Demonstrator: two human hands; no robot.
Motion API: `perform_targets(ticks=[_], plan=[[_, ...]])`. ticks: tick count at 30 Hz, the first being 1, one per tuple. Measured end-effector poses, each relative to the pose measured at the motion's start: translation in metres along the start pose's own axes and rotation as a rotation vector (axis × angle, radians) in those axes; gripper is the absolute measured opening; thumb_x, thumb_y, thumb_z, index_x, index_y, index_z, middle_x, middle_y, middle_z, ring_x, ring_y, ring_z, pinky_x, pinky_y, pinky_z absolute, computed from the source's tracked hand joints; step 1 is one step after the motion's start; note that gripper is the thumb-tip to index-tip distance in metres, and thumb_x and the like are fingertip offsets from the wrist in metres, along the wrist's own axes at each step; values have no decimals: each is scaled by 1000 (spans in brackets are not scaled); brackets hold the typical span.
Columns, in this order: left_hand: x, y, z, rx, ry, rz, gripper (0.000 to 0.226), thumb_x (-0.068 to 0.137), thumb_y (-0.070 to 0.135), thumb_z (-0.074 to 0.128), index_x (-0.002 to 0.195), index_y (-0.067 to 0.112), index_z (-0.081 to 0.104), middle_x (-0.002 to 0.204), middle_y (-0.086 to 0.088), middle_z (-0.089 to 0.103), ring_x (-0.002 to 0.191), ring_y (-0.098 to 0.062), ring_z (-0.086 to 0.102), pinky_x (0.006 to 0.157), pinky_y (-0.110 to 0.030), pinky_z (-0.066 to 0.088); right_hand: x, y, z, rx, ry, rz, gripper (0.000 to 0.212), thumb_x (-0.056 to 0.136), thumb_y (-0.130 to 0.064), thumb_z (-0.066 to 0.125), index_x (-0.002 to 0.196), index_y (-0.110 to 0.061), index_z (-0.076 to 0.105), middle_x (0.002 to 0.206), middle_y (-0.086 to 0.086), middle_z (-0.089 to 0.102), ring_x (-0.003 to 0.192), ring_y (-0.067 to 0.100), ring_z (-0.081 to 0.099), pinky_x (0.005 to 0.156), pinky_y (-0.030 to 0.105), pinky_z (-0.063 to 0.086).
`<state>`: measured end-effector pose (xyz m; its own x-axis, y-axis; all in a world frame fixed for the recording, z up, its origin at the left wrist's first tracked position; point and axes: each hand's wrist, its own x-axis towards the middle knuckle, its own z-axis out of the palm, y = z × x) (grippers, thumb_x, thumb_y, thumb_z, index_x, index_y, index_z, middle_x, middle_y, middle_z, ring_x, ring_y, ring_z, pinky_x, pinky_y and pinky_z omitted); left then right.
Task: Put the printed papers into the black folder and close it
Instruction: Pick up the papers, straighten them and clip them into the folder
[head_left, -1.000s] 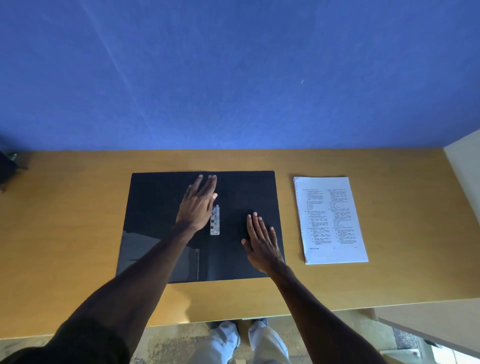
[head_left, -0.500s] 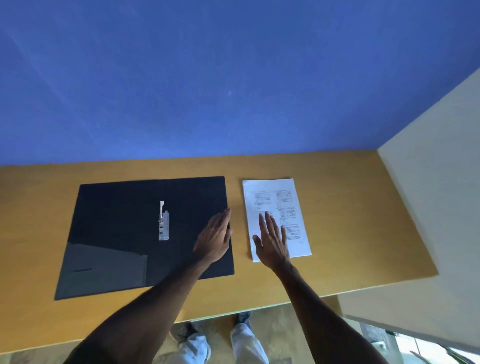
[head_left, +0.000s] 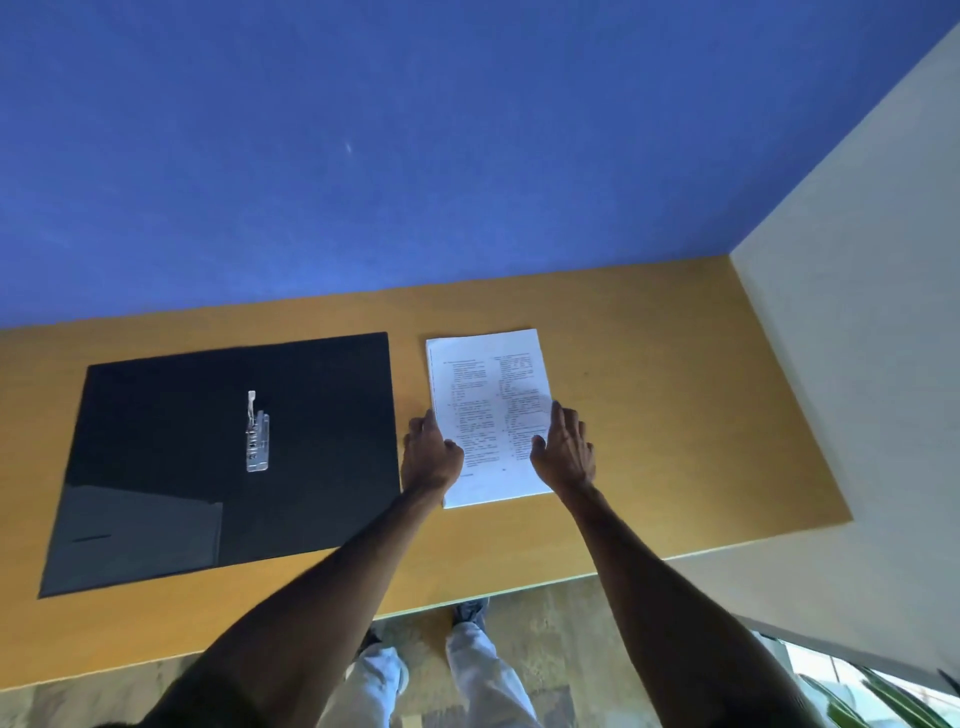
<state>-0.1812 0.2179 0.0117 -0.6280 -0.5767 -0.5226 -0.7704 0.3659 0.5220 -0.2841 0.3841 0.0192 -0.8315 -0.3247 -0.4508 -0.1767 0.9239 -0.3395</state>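
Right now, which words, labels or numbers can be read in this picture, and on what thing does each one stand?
None can be quoted.
Papers: two columns of printed text, too small and blurred to read.
Clip in the folder: small marks, not readable.
Folder pocket: a dark line, no text to tell.

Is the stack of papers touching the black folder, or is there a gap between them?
Apart. The head view shows a strip of bare wooden desk between the printed papers and the right edge of the black folder, along the whole side.
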Motion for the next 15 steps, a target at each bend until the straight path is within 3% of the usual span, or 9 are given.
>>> perform_targets(ticks=[4,10,15], plan=[[4,5,5,-49,25,-60,62,99,4,48,161,16,47,162,-12,43,148,-38,47,111,-49,51,15,3,-8,117,-19,26,62,103,-13,56,162,-9,38,157,13,40,149,35,42,116,54,49],[1,2,14,-13,15,-58,74,101,6,51,171,15,31,169,-8,31,152,-37,39,105,-47,54,36,0,-14,362,-20,164,51,99,-11,62,148,-2,51,152,16,49,149,36,41,123,47,43],[-1,3,15,8,-7,-60,74,102,9,53,171,13,28,171,-7,26,154,-36,36,104,-48,58,45,-3,-16,510,-42,230,52,98,-12,65,149,-7,56,151,15,43,150,33,39,127,51,40]])
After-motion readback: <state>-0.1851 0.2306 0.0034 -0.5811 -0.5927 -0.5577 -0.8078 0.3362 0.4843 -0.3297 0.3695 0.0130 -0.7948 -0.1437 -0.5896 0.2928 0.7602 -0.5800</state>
